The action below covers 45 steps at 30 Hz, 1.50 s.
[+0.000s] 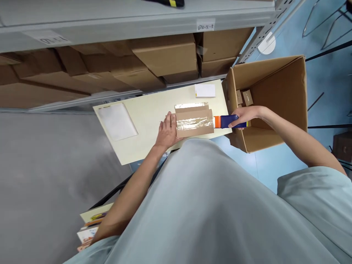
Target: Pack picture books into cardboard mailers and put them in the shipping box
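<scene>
On the cream board lies a small brown cardboard box [194,127] with shiny clear tape across its top. My left hand [167,132] braces its left end, with the fingers extended along the end and the thumb by the near corner. My right hand [245,115] is closed around a narrow navy-and-orange carton [227,121]. The carton's white tip meets the right end of the cardboard box; whether it goes inside is hidden. Just behind lies another taped strip of cardboard [191,106], either a flap or a second box.
A large open carton [277,90] at right holds several small boxes. The cream board [154,110] bears a white pad [117,121] and a white card [205,90]. Beyond it stands a metal shelf [137,24] with brown boxes [167,55]. Colourful packages [90,231] sit at lower left.
</scene>
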Tool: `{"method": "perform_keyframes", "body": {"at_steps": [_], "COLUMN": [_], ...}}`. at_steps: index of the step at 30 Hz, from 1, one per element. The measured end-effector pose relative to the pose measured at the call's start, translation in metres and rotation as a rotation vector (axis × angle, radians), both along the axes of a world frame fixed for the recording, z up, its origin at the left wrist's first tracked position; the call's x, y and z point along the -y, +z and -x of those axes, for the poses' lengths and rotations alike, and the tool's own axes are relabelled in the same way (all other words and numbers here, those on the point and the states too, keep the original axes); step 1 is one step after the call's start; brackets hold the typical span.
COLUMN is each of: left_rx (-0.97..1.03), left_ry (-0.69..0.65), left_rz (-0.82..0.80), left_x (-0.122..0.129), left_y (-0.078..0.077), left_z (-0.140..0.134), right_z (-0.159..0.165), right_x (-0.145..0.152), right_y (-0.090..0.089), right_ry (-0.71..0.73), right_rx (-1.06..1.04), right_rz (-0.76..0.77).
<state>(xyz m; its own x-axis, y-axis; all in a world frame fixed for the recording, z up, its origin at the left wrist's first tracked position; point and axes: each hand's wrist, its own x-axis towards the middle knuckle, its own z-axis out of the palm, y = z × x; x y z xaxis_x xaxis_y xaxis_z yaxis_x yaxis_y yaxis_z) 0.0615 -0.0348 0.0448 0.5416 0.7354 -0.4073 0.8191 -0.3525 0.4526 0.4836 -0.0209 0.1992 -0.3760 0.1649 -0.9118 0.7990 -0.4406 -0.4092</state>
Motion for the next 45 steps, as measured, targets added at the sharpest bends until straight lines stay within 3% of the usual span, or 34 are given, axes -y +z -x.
{"method": "perform_keyframes", "body": {"at_steps": [5, 13, 23, 27, 30, 35, 40, 43, 45], "left_rx": [-0.027, -0.06, -0.11, -0.122, -0.133, -0.132, -0.096, -0.086, -0.087], "left_ry": [0.003, 0.038, 0.027, 0.021, 0.014, 0.006, 0.025, 0.041, 0.046], "left_rz": [0.013, 0.032, 0.017, 0.011, 0.009, 0.0, -0.014, -0.008, 0.001], "left_x": [-0.001, 0.0, 0.001, 0.001, 0.001, 0.001, 0.003, 0.005, 0.007], "left_y": [0.002, 0.008, 0.01, 0.009, 0.011, 0.014, 0.01, 0.005, 0.005], "left_z": [-0.006, -0.021, -0.025, -0.025, -0.026, -0.029, -0.027, -0.024, -0.024], "right_z": [-0.029, -0.047, -0.031, -0.025, -0.019, 0.014, 0.044, 0.04, 0.033], "right_x": [0.0, -0.004, -0.009, -0.006, -0.003, 0.014, 0.035, 0.045, 0.05], "right_y": [-0.012, -0.03, -0.075, -0.075, -0.067, -0.057, -0.071, -0.075, -0.068], "right_ry": [0.044, 0.069, 0.071, 0.101, 0.198, 0.309, 0.275, 0.217, 0.191], "right_rx": [-0.003, 0.08, 0.044, 0.072, 0.145, 0.288, 0.486, 0.577, 0.614], "right_rz": [-0.01, -0.082, -0.034, -0.098, -0.233, -0.415, -0.589, -0.606, -0.608]}}
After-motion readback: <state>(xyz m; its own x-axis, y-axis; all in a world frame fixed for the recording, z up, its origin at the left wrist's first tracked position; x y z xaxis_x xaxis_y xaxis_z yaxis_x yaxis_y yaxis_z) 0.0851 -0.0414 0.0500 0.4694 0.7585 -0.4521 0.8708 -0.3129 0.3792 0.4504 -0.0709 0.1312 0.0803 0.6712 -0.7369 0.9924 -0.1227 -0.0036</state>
